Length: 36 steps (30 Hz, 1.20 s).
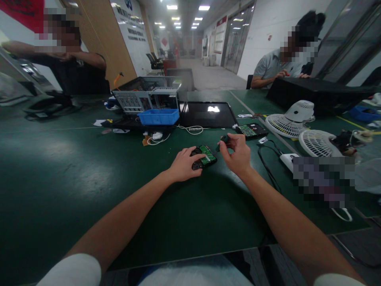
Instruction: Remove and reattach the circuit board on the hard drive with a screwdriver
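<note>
A hard drive [210, 158] with a green circuit board facing up lies flat on the green table in front of me. My left hand [186, 163] grips its left part, thumb at the near edge and fingers over the top. To the right of the drive, my right hand [236, 153] is raised slightly above the table. Its thumb and fingers pinch what looks like a short, dark-handled screwdriver [224, 139]; the tip is hard to make out. Just beyond that hand lies a second hard drive [253, 130], also with its green board showing.
An opened computer case [133, 102] stands ahead with a blue bin [159, 117] before it. Beside them lies a black glossy panel [208, 114]. White fan parts [282, 125] and a power strip [287, 161] with cables sit right. Two people sit across the table.
</note>
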Available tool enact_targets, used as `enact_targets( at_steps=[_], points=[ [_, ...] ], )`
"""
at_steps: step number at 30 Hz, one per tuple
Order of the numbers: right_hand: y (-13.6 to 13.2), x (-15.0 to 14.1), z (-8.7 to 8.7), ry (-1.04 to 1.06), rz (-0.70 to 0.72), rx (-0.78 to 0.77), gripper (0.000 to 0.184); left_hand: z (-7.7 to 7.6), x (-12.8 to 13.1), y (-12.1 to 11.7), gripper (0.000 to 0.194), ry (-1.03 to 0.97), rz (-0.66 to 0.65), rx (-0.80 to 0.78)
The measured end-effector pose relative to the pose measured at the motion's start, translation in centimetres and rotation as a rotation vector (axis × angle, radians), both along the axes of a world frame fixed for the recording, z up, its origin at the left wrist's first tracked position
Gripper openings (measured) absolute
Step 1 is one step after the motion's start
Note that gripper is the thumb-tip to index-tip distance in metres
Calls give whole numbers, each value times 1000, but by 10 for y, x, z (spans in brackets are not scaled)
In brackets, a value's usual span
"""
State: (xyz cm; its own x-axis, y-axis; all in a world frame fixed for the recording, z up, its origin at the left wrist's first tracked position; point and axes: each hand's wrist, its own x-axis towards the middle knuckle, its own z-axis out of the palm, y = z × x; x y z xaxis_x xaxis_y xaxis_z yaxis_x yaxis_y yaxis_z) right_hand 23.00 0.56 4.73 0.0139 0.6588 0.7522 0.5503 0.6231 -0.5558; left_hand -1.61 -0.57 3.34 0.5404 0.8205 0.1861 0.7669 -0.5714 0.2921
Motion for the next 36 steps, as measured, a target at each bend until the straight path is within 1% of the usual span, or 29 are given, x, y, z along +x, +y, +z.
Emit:
enact_targets(
  at_steps=[7, 15, 20, 32, 36],
  points=[
    [-2, -1, 1, -15, -25, 25, 37, -1, 0, 1, 66, 5, 1, 7],
    [-2, -2, 1, -13, -14, 52, 36, 2, 1, -2, 66, 17, 0, 19],
    [-2, -1, 2, 12, -35, 74, 37, 3, 2, -2, 66, 23, 10, 8],
    [6, 11, -2, 91, -65, 39, 41, 4, -2, 1, 67, 14, -21, -28],
    [8, 12, -4, 105, -85, 36, 40, 7, -8, 5, 68, 23, -57, -50]
  ],
)
